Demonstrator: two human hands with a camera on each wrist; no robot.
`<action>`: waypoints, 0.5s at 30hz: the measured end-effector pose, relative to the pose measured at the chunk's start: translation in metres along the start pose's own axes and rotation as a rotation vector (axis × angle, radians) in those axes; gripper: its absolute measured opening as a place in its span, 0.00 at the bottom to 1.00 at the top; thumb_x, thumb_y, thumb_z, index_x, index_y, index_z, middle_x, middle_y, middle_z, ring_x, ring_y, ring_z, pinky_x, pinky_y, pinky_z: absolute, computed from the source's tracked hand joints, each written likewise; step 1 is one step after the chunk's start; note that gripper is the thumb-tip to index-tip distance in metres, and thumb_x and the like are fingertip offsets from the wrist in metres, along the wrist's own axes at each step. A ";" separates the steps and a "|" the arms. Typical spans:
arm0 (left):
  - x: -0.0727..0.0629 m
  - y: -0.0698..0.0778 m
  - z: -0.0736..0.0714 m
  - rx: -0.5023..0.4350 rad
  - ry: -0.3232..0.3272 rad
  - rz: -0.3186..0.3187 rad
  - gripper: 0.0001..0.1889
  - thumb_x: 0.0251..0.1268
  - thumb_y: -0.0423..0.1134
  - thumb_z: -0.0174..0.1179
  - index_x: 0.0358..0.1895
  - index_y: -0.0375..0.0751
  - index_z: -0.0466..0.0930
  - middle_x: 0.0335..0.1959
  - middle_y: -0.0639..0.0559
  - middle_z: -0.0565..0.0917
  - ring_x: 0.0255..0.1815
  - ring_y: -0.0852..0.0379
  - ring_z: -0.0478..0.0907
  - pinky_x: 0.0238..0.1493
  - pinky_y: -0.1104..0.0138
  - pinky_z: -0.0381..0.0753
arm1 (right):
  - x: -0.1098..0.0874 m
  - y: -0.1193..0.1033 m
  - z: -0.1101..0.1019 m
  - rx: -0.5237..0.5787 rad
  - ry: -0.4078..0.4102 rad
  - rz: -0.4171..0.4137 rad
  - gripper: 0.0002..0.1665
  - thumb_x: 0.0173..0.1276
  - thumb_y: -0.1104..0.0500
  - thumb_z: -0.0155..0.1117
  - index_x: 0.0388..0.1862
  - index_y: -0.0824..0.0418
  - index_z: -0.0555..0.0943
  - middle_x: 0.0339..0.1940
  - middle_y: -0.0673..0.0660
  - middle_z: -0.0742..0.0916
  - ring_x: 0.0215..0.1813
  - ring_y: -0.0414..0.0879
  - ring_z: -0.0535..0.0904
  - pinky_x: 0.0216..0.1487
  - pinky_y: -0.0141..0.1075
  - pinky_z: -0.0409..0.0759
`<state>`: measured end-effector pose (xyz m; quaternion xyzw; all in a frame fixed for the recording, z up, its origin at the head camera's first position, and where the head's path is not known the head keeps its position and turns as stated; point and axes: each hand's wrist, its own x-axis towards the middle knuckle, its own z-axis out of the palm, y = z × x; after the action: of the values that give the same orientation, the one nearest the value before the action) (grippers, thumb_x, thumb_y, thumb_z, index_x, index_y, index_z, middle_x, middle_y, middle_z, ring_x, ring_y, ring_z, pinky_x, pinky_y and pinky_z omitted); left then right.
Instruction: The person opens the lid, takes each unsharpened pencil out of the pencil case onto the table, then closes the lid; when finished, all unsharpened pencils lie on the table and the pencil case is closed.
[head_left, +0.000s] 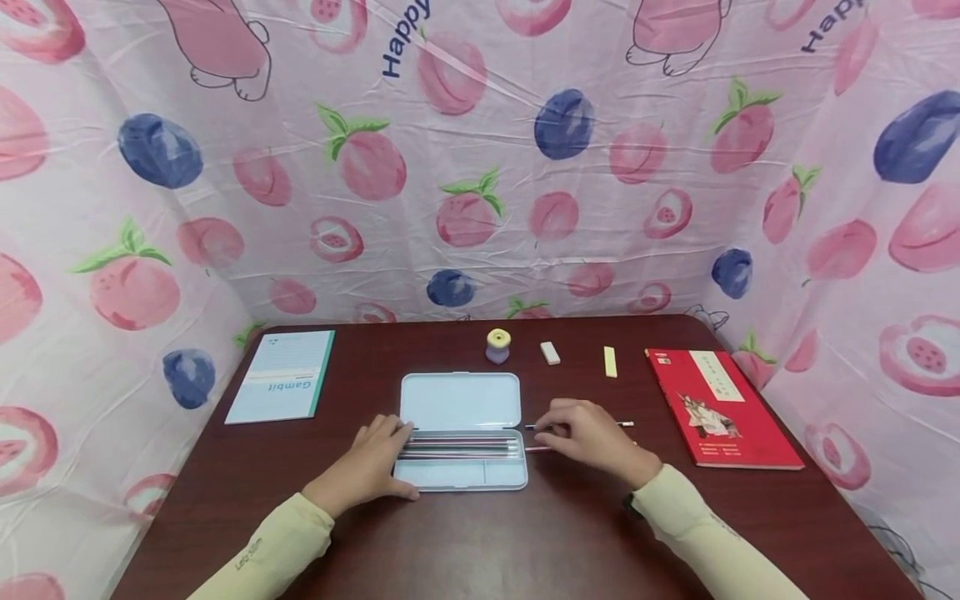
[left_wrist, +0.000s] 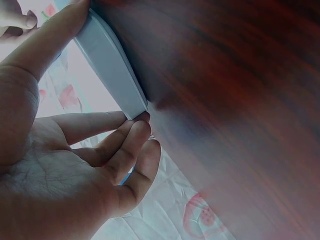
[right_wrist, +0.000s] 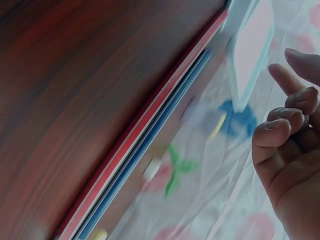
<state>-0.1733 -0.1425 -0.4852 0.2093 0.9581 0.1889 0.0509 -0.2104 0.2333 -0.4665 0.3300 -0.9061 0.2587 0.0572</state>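
A pale blue pencil case (head_left: 460, 400) lies with its lid raised at the back, and several pencils (head_left: 457, 448) are in its rear compartment. My left hand (head_left: 367, 467) holds the case's left end, thumb at the front edge and fingers at the side; the left wrist view shows the thumb and fingertips touching its wall (left_wrist: 110, 70). My right hand (head_left: 588, 433) hovers over two pencils on the table, right of the case. Its fingers are loosely bent with nothing between them. The red pencil (right_wrist: 135, 135) lies nearer me, the blue pencil (right_wrist: 146, 145) behind it.
Behind the case stand a small yellow-and-purple object (head_left: 497, 346), a white eraser (head_left: 551, 353) and a yellow strip (head_left: 610, 362). A notebook (head_left: 281, 375) lies at the left, a red book (head_left: 723, 408) at the right. A printed cloth (head_left: 480, 275) hangs behind the table.
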 end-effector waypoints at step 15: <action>-0.002 0.000 -0.001 0.004 0.016 0.007 0.55 0.43 0.54 0.88 0.73 0.27 0.74 0.62 0.37 0.79 0.63 0.45 0.71 0.64 0.47 0.73 | 0.034 -0.021 0.034 -0.067 -0.156 0.030 0.06 0.64 0.59 0.81 0.39 0.58 0.94 0.27 0.49 0.85 0.28 0.34 0.70 0.32 0.29 0.73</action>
<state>-0.1717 -0.1435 -0.4843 0.2113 0.9581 0.1886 0.0422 -0.2217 0.1837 -0.4772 0.3335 -0.9207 0.2026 -0.0065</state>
